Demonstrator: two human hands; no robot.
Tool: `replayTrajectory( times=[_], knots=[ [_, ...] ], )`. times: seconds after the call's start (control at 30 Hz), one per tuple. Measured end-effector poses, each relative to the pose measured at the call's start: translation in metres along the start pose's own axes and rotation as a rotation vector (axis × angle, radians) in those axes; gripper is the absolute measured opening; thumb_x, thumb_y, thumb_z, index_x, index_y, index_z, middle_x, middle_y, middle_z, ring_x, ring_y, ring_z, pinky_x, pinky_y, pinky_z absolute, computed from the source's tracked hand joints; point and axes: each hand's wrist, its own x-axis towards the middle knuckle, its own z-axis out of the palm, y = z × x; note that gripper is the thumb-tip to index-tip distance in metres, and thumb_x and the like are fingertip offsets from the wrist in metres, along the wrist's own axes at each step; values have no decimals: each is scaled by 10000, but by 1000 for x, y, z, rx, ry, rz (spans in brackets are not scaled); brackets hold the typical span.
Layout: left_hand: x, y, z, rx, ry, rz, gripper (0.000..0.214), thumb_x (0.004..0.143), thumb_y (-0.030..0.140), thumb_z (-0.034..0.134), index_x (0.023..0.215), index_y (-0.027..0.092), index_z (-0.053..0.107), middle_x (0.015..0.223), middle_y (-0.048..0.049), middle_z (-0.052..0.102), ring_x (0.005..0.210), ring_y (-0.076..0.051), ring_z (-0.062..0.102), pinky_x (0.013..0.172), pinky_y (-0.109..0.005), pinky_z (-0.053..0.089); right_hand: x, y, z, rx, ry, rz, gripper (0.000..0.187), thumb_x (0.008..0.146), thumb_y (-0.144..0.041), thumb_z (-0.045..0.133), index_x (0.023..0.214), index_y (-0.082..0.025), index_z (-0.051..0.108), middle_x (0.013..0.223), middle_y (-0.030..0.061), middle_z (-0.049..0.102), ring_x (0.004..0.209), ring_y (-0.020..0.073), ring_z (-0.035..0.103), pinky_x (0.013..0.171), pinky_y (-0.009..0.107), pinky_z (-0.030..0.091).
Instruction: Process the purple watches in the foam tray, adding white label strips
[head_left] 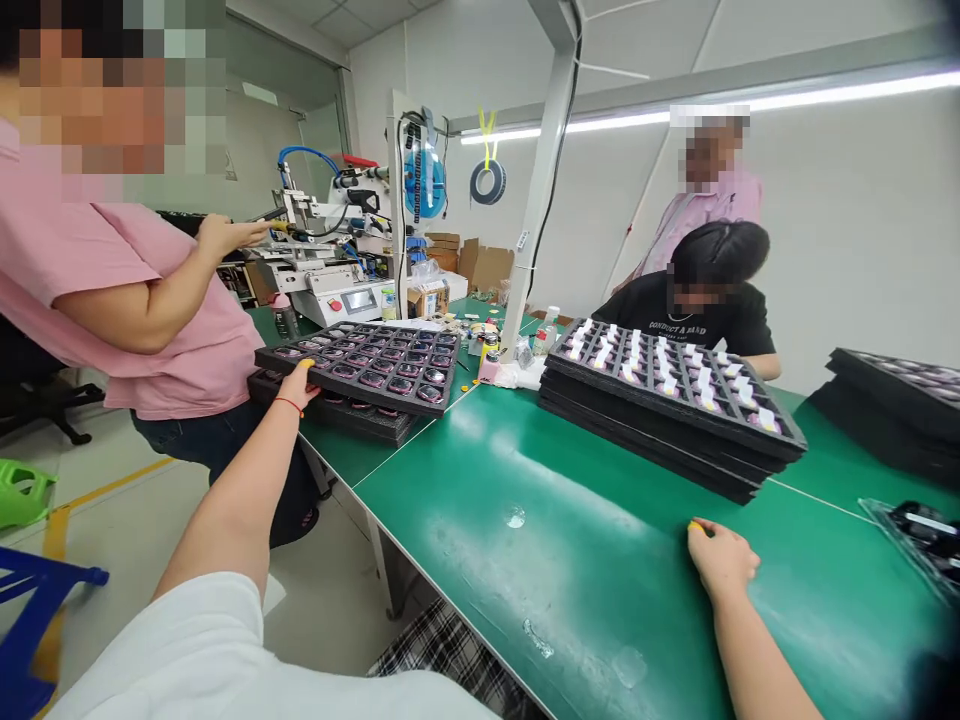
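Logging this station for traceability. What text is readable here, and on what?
"CONDUCT A BAND" (last word uncertain): black T-shirt of the seated co-worker.
Touchscreen on the benchtop machine: too small to read.
White labels on the stacked black tray: too small to read.
Small bottle labels on the green workbench: too small to read.

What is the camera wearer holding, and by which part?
The left hand holds a black tray by its near edge; the right hand rests on the green bench.
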Motion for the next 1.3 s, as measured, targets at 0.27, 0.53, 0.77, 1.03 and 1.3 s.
replayTrajectory(
  times=[0.27,0.53,0.77,1.03,1.3],
  knots=[
    [-49,-29,-3,-240,-198,-28,233,961,179,503,1167,159,613,1086,-68,686,943,-188,683,814,-385,611,-1,1,0,68,23,-19,323,945,-362,568,1222,-197,596,1295,94,591,1120,209,603,956,441,526],
    [-149,-19,-49,-401,-312,73,504,825,103,409,1171,382,645,1001,67,768,1052,-207,713,688,-281,671,-6,-5,-4,109,33,-11,337,943,-365,571,1230,-187,588,1279,94,598,1097,206,613,933,434,538],
    [-222,-64,-35,-242,-428,-247,621,738,127,473,1259,432,618,951,59,778,968,-268,742,691,-401,692,-14,-9,-10,260,-7,5,366,936,-367,585,1245,-172,576,1267,94,601,1090,213,619,918,439,545],
    [-258,-162,34,-51,-645,-524,549,776,110,424,1228,322,651,900,17,784,943,-218,747,882,-425,636,-16,-6,-31,594,-72,68,374,932,-370,590,1244,-163,574,1246,92,610,1069,211,627,896,430,554],
    [-244,-179,44,417,-857,-635,178,848,180,588,971,231,704,928,-86,773,811,-239,755,712,-351,636,-21,-17,-62,603,-91,-29,313,925,-362,602,1149,-143,615,1145,67,646,1001,193,642,863,400,557]
  ],
)
